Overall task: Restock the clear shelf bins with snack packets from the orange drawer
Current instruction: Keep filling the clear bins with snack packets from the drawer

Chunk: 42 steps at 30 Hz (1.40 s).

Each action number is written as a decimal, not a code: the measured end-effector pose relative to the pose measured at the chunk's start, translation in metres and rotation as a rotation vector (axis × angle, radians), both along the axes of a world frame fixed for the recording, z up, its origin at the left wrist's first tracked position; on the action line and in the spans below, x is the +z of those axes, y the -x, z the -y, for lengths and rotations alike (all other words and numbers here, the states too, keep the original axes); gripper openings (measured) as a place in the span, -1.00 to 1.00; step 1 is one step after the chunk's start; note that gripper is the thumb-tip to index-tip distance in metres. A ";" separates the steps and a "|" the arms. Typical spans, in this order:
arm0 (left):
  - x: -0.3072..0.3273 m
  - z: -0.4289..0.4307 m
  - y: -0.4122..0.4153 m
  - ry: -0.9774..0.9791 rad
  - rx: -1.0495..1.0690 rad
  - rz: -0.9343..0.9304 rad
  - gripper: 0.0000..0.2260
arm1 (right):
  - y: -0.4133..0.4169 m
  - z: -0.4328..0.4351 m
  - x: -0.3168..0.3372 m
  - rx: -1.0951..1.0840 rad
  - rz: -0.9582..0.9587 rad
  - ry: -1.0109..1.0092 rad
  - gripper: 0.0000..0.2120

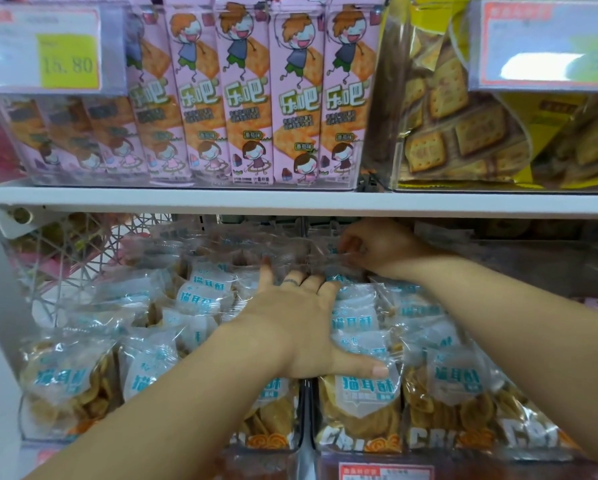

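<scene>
Lower shelf, seen from above. Two clear bins [304, 420] are set side by side and heaped with snack packets [363, 393]: clear wrappers, blue lettering, round golden crisps inside.

Left hand [301, 327] is laid flat, palm down, on the heap near the middle. Fingers are held straight and spread, the thumb stretched out to the right over a packet. Nothing is gripped, and the fingertips are partly hidden under a clear wrapper.

Right hand [370, 247] is reached further in, just under the white shelf board [290, 202]. Its fingers are curled and pinched on the crinkled clear edge of a back packet [283, 249], which is raised above the heap. Detail there is blurred.

Upper shelf: pink cracker boxes [245, 98] are stood upright in a row inside a clear bin. Yellow biscuit bags [464, 140] are kept in the bin to the right. A price label [41, 50] marked 15.80 is fixed at upper left. A pink wire basket [65, 258] is noted at far left on the lower level.
</scene>
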<state>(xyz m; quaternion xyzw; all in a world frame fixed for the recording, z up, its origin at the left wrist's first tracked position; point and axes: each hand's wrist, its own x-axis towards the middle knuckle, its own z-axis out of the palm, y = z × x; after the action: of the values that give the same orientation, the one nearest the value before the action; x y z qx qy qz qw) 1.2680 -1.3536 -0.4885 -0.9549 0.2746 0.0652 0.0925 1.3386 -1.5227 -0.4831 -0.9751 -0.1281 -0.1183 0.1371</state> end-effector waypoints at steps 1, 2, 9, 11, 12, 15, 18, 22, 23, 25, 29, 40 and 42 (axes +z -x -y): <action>0.000 0.000 0.000 0.001 0.002 -0.003 0.04 | -0.001 -0.001 0.000 0.007 0.036 0.049 -0.88; 0.000 0.000 0.000 0.001 0.003 -0.005 0.05 | -0.002 -0.002 -0.001 0.009 0.055 0.068 -0.87; 0.000 0.001 0.000 0.002 0.009 -0.011 0.04 | -0.016 0.003 -0.012 -0.117 0.063 -0.086 -0.87; 0.000 0.001 0.000 0.000 0.012 -0.016 0.04 | -0.012 0.001 -0.009 -0.121 0.113 -0.122 -0.86; 0.000 0.001 0.000 0.000 0.011 -0.017 0.04 | -0.005 -0.002 -0.005 -0.118 0.152 -0.115 -0.85; -0.001 0.000 -0.001 0.005 0.007 -0.016 0.04 | 0.019 -0.007 0.005 -0.041 0.116 -0.002 -0.79; -0.001 0.000 -0.003 0.027 0.001 -0.010 0.04 | 0.028 -0.010 -0.003 0.076 -0.105 0.182 -0.72; 0.004 0.001 -0.003 0.051 0.015 -0.029 0.02 | 0.021 -0.010 -0.003 0.037 -0.161 0.218 -0.72; 0.007 0.001 -0.002 0.066 0.023 -0.028 -0.01 | 0.023 -0.011 0.001 0.035 -0.150 0.240 -0.73; 0.011 -0.002 0.004 0.080 0.025 0.033 -0.07 | 0.032 -0.010 0.009 0.007 -0.071 0.259 -0.74; 0.012 -0.015 0.021 0.126 0.058 0.215 -0.22 | 0.058 -0.010 0.015 -0.008 -0.174 0.177 -0.68; -0.016 -0.030 0.058 0.038 -0.159 0.315 -0.22 | 0.052 -0.026 0.028 0.007 -0.374 0.226 -0.76; -0.020 -0.032 0.056 0.046 -0.168 0.333 -0.21 | 0.052 -0.026 0.027 0.021 -0.390 0.227 -0.73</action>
<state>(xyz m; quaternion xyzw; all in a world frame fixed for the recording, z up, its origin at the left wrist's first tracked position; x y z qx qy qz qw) 1.2116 -1.3213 -0.5082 -0.9280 0.3358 -0.1079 0.1198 1.2869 -1.4972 -0.4558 -0.9873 -0.1216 0.0888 0.0499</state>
